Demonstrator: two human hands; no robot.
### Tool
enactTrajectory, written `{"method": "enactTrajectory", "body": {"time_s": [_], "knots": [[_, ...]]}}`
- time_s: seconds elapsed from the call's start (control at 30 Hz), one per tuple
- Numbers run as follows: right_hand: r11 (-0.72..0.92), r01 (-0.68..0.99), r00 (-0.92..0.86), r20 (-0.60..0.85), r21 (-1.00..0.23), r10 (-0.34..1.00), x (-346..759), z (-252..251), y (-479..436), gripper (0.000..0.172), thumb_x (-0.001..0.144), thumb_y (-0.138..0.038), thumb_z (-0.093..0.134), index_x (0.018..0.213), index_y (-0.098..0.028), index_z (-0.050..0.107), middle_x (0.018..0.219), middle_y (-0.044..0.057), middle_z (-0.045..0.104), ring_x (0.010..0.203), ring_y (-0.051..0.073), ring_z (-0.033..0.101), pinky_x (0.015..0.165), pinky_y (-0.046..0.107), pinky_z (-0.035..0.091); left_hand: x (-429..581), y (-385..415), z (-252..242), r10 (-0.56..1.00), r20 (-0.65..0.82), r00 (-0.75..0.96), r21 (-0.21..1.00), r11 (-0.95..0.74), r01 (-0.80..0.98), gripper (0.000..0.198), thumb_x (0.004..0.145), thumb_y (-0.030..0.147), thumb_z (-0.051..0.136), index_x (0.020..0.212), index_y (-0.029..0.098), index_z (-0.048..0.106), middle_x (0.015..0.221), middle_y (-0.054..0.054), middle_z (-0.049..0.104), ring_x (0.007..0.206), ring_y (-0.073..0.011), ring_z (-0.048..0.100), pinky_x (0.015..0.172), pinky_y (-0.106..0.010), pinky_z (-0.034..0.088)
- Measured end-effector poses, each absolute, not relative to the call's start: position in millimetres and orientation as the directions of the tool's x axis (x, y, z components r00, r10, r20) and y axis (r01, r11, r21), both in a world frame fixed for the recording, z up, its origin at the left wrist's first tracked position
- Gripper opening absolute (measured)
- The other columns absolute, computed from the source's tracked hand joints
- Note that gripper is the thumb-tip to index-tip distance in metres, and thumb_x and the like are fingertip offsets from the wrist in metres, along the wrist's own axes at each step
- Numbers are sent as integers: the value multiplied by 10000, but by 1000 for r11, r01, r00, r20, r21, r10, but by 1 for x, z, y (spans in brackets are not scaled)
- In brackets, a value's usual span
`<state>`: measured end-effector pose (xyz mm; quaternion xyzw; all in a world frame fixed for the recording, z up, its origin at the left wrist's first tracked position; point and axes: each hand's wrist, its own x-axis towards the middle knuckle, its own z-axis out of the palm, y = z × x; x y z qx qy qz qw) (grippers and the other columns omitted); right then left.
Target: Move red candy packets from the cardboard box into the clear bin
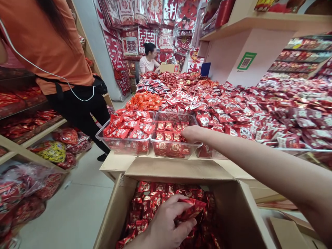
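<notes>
"Cardboard box (118, 207) right up close, its far flap (178, 168) folded out toward the worktop (116, 160), and the left hand (168, 219) is down inside it."

"Holding anything?"

"Yes, thumb and fingers are closed round at least one glossy red packet (194, 209). More red-and-gold packets (141, 226) lie loosely in the box, below and around that hand."

"And the right hand (192, 134)?"

"It reaches forward into the right side of a clear plastic tub (178, 117) on the worktop. Its fingertips are hidden, so I can't tell whether they're apart or gripping."

"What's in that tub?"

"Small red packets with gold print (168, 136), set in fairly neat rows. Just beside it, on the left, sits a second clear tub (124, 147), piled higher with bright red packets with white lettering (127, 124)."

"Behind them?"

"A broad heap of wrapped packets (220, 103), mostly red, running back and off to the right."

"Anyone else about?"

"One person in an orange top (62, 52) stands at the left, a white cable (54, 71) looping across the back, near shelves (46, 130) of red goods. Another person in a pale top (145, 65) is at the far end, in front of red hangings (146, 38)."
</notes>
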<state>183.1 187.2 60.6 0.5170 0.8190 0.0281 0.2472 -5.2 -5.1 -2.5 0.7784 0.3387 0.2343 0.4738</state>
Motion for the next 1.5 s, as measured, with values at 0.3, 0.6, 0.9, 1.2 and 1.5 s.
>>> {"method": "enactTrajectory", "body": {"time_s": [0.3,0.6,0.9,1.2,1.5], "knots": [[498,820,-414,-308,283,857,190,59,182,267,748,-154,433,969,-115,577,976,139,599,927,222,551,730,304,421,-2,-6,-3,763,58,643,885,-338,321,231,748,244,515,949,194,617,981,-62,577,919,-160,522,826,-244,403],[480,830,-379,-343,284,859,193,69,184,342,618,-173,565,948,-85,575,889,135,614,781,222,574,576,260,410,-1,-7,-15,769,107,630,844,-405,352,243,749,286,514,941,180,618,958,-65,588,883,-162,535,807,-259,414],[553,786,-452,-355,276,818,193,72,177,273,683,-142,497,919,-161,634,939,100,588,767,178,567,601,237,389,-1,-7,-15,762,99,640,831,-417,369,256,754,294,509,951,170,614,953,-69,582,877,-161,531,799,-255,412],[589,737,-510,-299,331,806,189,56,180,274,789,-247,425,957,-126,605,969,151,540,842,239,569,628,290,413,-3,-9,-13,753,70,654,837,-401,372,281,756,293,503,983,163,606,955,-78,580,877,-160,531,804,-255,413],[588,726,-523,-268,356,809,186,51,180,250,744,-262,481,913,-137,617,955,140,561,823,228,580,634,283,421,-3,-8,-13,762,89,642,842,-402,360,250,745,278,514,954,193,620,954,-64,583,861,-164,536,789,-256,419]]}}
